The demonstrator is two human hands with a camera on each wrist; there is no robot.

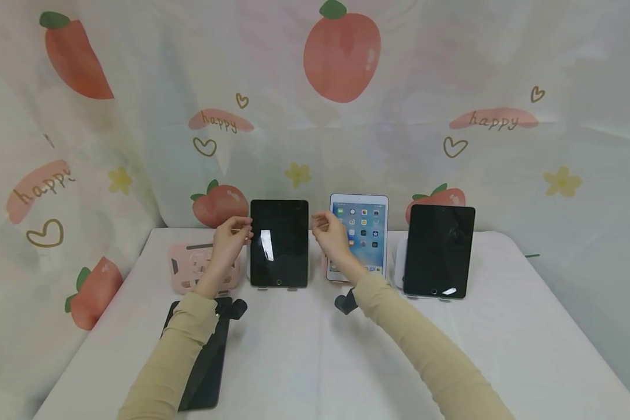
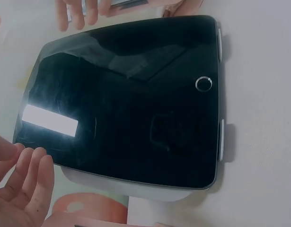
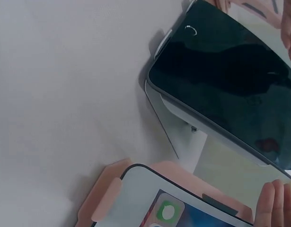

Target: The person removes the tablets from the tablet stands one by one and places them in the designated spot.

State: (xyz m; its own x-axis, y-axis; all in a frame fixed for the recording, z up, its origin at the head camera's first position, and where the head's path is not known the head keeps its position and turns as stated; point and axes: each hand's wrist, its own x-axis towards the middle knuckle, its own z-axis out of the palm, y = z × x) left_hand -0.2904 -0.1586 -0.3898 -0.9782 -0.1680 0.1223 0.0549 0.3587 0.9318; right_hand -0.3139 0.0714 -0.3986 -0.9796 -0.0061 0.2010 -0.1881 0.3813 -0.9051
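A black tablet (image 1: 279, 259) with a dark screen leans upright on a white stand (image 2: 121, 187), its lower edge resting on two small lips. My left hand (image 1: 230, 240) is at the tablet's left edge; in the left wrist view its fingertips (image 2: 37, 158) overlap the upper part of that edge. By the opposite edge is my right hand (image 1: 332, 238), its fingers loosely bent and holding nothing. The right wrist view shows the right fingers (image 3: 277, 203) just beside the tablet's side. Behind the right hand stands a white tablet (image 1: 364, 248) with its screen lit.
A pink stand (image 1: 181, 268) is at the left, partly behind the left forearm. Another black tablet (image 1: 215, 373) lies flat under that forearm. To the right, a third black tablet (image 1: 439, 251) leans on a white stand (image 1: 400, 262). A fruit-print curtain (image 1: 399, 157) hangs behind the table.
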